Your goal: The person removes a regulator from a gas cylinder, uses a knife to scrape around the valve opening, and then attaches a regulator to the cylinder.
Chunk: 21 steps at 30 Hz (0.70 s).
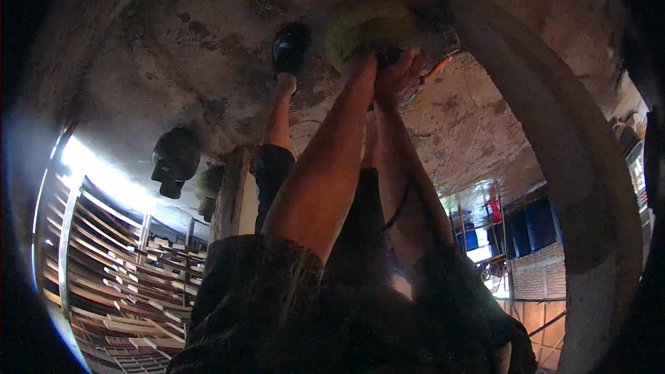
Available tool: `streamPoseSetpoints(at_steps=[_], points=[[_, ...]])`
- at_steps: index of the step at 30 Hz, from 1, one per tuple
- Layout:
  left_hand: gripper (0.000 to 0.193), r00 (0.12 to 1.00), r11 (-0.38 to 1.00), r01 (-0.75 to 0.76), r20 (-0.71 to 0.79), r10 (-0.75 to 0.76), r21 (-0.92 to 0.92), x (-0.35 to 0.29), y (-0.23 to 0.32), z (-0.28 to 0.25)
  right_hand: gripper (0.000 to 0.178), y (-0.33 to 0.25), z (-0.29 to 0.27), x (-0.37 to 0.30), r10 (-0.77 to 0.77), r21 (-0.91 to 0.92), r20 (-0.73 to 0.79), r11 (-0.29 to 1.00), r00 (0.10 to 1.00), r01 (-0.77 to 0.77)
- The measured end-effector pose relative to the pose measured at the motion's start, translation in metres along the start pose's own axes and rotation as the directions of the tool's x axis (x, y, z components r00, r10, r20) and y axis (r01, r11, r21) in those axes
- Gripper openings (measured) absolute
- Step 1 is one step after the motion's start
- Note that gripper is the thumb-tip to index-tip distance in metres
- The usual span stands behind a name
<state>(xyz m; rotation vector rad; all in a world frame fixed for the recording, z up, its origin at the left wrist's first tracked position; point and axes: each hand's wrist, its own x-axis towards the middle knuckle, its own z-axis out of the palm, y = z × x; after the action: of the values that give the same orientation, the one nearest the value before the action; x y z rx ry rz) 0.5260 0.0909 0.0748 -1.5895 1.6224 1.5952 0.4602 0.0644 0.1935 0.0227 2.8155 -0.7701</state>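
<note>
the left hand (368,62) and the right hand (400,77) come together near the top centre of the frame, at the lower edge of a rounded yellow-green thing (353,26) that lies on the stained floor (228,76); the left fingers are lost in shadow and the right ones look partly spread, so whether either hand grasps or only touches it cannot be told. a slender orange thing (439,68) shows just right of the right hand, perhaps held, perhaps only near. the work seems under way, with both hands occupied at one spot; how much is done and how much is left cannot be judged from this view. counted, there are two hands, one yellow-green thing, one slender orange thing and, left of them, one black shoe (289,47) on the person's left foot. farther out at the left are one dark rounded thing (176,156) and one dim greenish thing (209,185), beside one post (233,190). one broad grey-brown beam (564,121) curves down the right side. at lower left are many wooden slats (149,284), too crowded to count; at lower right, one brick wall (544,268).
</note>
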Motion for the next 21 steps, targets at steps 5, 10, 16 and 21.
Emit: streamPoseSetpoints(at_steps=[5, 10, 16, 21], points=[[0.038, 1.0, 1.0, 0.004, -0.004, -0.004, 0.006, 0.005, -0.004, -0.005, 0.055, -0.003, 0.006, -0.003, -0.015, 0.012, 0.003, 1.0, 1.0, 0.015], [0.037, 1.0, 1.0, 0.0, 0.02, 0.0, -0.005, 0.011, -0.011, 0.001, 0.055, -0.008, 0.007, -0.004, -0.028, -0.003, -0.006, 1.0, 1.0, 0.028], [0.037, 0.991, 0.904, 0.096, 0.127, -0.047, -0.417, 0.021, -0.031, 0.014, 0.055, -0.019, 0.009, -0.012, -0.083, -0.053, -0.042, 0.995, 0.996, 0.081], [0.03, 0.918, 0.679, -0.396, 0.253, 0.305, 0.619, 0.026, -0.04, 0.062, 0.055, 0.047, 0.0, 0.018, 0.083, -0.007, 0.113, 0.997, 0.99, -0.083]])
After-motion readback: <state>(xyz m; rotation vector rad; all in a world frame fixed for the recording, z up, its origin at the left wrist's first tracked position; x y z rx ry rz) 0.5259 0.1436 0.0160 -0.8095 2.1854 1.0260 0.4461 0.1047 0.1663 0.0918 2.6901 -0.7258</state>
